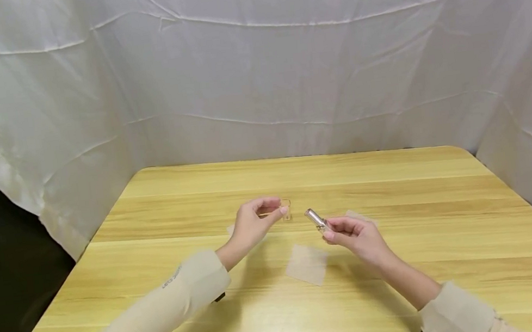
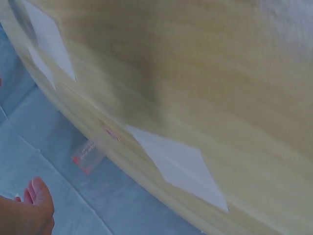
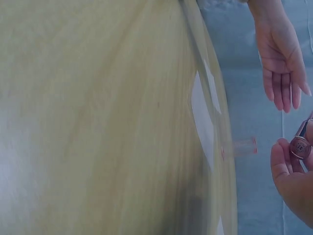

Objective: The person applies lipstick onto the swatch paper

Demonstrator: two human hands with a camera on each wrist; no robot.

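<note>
My right hand (image 1: 357,235) pinches a small silver-capped lipstick (image 1: 318,219), held tilted above the table. In the right wrist view the round reddish-brown end of the lipstick (image 3: 300,147) shows small print. To its left, my left hand (image 1: 255,223) hovers with its fingers stretched out. No object shows in the left palm (image 3: 279,54) in the right wrist view. A clear box (image 1: 286,210) with reddish edges stands on the table behind the left fingertips; its lettering is too blurred to read. The left wrist view shows that box (image 2: 89,155) apart from the left hand (image 2: 32,210).
A pale square sheet (image 1: 307,264) lies on the wooden table (image 1: 351,309) between the forearms. Another sheet (image 1: 362,215) is partly behind the right hand, and a third (image 1: 230,229) is mostly covered by the left. Grey-white curtains (image 1: 284,65) hang around the table.
</note>
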